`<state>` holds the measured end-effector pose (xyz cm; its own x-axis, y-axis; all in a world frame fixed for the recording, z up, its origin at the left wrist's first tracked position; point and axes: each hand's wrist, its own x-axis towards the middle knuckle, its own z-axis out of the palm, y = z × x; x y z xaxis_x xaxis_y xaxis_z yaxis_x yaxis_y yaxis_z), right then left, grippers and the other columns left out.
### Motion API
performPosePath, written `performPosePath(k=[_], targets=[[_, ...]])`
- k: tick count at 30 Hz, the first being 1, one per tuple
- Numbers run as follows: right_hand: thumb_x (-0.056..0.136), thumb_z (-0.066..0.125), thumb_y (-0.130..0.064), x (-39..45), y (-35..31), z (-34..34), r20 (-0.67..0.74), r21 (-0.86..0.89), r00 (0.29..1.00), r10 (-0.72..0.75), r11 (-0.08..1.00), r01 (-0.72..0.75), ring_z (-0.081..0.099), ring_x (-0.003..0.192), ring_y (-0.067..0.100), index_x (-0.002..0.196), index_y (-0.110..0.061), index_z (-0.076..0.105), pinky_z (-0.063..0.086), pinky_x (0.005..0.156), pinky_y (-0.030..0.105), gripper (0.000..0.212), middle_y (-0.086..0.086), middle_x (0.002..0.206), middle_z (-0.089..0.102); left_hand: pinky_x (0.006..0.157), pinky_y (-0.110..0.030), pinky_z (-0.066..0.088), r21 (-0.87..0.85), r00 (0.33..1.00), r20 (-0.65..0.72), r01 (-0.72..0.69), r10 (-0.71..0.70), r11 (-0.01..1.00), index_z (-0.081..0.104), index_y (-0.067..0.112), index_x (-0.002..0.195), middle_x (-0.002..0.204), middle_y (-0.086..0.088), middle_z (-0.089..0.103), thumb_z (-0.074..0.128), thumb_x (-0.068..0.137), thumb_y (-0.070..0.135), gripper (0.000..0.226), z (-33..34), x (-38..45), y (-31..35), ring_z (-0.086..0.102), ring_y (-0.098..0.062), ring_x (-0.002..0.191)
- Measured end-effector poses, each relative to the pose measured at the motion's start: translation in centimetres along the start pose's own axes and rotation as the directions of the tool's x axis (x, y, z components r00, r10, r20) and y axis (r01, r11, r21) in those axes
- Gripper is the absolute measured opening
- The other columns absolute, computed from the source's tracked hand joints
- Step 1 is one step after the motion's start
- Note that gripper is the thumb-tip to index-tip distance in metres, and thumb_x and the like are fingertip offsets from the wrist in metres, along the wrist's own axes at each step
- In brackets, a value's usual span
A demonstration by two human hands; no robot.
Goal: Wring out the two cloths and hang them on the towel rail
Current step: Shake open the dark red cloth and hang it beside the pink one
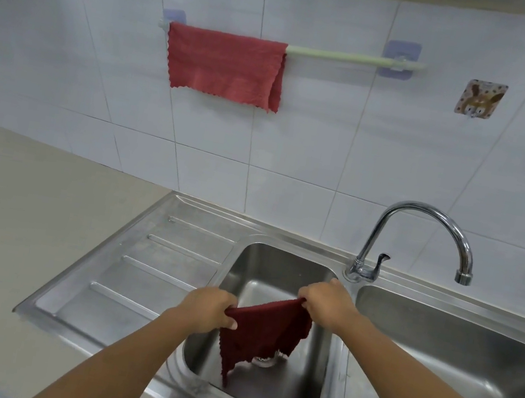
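Left hand [211,308] and right hand [327,301] apart, each pinching a top corner of the dark red cloth [263,331] spread over the left sink basin [278,264]; lighter red cloth [224,65] hangs on towel rail [340,56]

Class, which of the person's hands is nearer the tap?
Right. The right hand is just below the tap base; the left hand is farther left, by the drainboard.

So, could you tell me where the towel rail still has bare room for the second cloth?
The towel rail is bare from the hung red cloth rightward to the right bracket. Its left half is taken by that cloth. Both hands, left hand and right hand, grip the dark red cloth over the sink basin.
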<state>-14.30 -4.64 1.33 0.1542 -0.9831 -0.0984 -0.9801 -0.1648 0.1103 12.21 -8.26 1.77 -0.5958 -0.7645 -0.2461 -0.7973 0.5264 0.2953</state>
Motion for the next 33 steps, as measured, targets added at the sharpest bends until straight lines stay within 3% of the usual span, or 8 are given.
performPosePath(k=[12, 18, 20, 23, 24, 27, 29, 33], targets=[[0.082, 0.049, 0.002, -0.5, 1.2, -1.1, 0.062, -0.069, 0.996, 0.057, 0.996, -0.053, 0.061, 0.098, 0.032, 0.105, -0.012, 0.053, 0.031, 0.066, 0.033, 0.027, 0.011, 0.102, 0.066, 0.08, -0.031, 0.044, 0.324, 0.961, -0.264, 0.008, 0.082, 0.946, 0.074, 0.026, 0.101, 0.097, 0.002, 0.069, 0.055, 0.094, 0.04, 0.024, -0.4, 1.5, -1.1, 0.058, -0.018, 0.092], [0.084, 0.05, -0.009, 1.5, 3.1, -4.9, 0.043, 0.055, 0.973, 0.228, 0.972, -0.23, 0.064, 0.105, 0.029, 0.102, -0.024, 0.07, 0.052, 0.081, 0.036, 0.03, 0.005, 0.109, 0.07, 0.079, -0.031, 0.051, 0.02, 0.959, -0.254, 0.138, -0.128, 0.99, 0.073, 0.029, 0.104, 0.094, 0.0, 0.073, 0.055, 0.093, 0.024, 0.022, -3.8, 3.2, -1.3, 0.068, -0.024, 0.093], [0.087, 0.05, -0.01, 2.4, 3.7, -7.4, -0.198, 0.284, 0.911, 0.361, 0.911, -0.299, 0.065, 0.104, 0.029, 0.107, -0.032, 0.072, 0.052, 0.084, 0.035, 0.037, 0.003, 0.112, 0.072, 0.083, -0.033, 0.052, -0.142, 0.857, -0.495, 0.082, -0.143, 0.986, 0.07, 0.029, 0.115, 0.105, -0.004, 0.074, 0.057, 0.091, 0.018, 0.029, -6.3, 3.5, -0.6, 0.067, -0.027, 0.1], [0.084, 0.053, 0.004, 2.1, 4.1, -10.7, -0.777, 0.381, 0.518, 0.357, 0.922, -0.064, 0.062, 0.109, 0.024, 0.116, -0.02, 0.071, 0.045, 0.097, 0.039, 0.044, 0.003, 0.119, 0.07, 0.088, -0.033, 0.05, -0.171, 0.511, -0.857, -0.17, -0.061, 0.97, 0.065, 0.018, 0.126, 0.115, -0.008, 0.072, 0.059, 0.088, 0.006, 0.04, -10.5, 3.2, 1.0, 0.065, -0.026, 0.103], [0.082, 0.054, 0.008, 1.5, 4.2, -11.0, -0.82, 0.295, 0.492, 0.292, 0.953, -0.075, 0.062, 0.109, 0.022, 0.116, -0.017, 0.07, 0.043, 0.099, 0.04, 0.046, 0.003, 0.119, 0.07, 0.086, -0.033, 0.051, -0.094, 0.527, -0.85, -0.171, 0.01, 0.981, 0.065, 0.018, 0.125, 0.112, -0.009, 0.072, 0.06, 0.088, 0.007, 0.039, -11.3, 3.1, 0.9, 0.065, -0.027, 0.1], [0.081, 0.054, 0.002, -0.6, 4.2, -7.6, -0.247, 0.108, 0.947, 0.204, 0.977, -0.182, 0.065, 0.1, 0.03, 0.107, -0.017, 0.072, 0.048, 0.086, 0.035, 0.037, 0.01, 0.108, 0.072, 0.08, -0.033, 0.048, 0.058, 0.973, -0.224, -0.042, 0.054, 0.997, 0.072, 0.019, 0.11, 0.101, -0.01, 0.073, 0.058, 0.091, 0.019, 0.023, -9.8, 3.3, -0.6, 0.065, -0.03, 0.096], [0.082, 0.055, -0.005, -0.9, 4.8, -4.4, 0.094, 0.18, 0.973, 0.21, 0.958, -0.224, 0.065, 0.101, 0.029, 0.097, -0.018, 0.074, 0.048, 0.081, 0.03, 0.027, 0.008, 0.104, 0.072, 0.075, -0.03, 0.045, 0.034, 1.0, 0.008, 0.008, -0.008, 0.999, 0.074, 0.014, 0.092, 0.089, -0.01, 0.071, 0.058, 0.091, 0.02, 0.017, -7.3, 3.6, -1.3, 0.065, -0.026, 0.085], [0.082, 0.057, -0.005, -0.7, 5.3, -5.2, 0.006, 0.406, 0.959, 0.282, 0.876, -0.26, 0.066, 0.095, 0.023, 0.093, -0.02, 0.077, 0.047, 0.078, 0.027, 0.028, 0.004, 0.099, 0.075, 0.069, -0.026, 0.038, -0.043, 0.988, -0.153, 0.008, -0.015, 0.999, 0.075, 0.017, 0.087, 0.089, -0.008, 0.073, 0.055, 0.092, 0.019, 0.02, -6.5, 3.7, -0.9, 0.058, -0.019, 0.076]])
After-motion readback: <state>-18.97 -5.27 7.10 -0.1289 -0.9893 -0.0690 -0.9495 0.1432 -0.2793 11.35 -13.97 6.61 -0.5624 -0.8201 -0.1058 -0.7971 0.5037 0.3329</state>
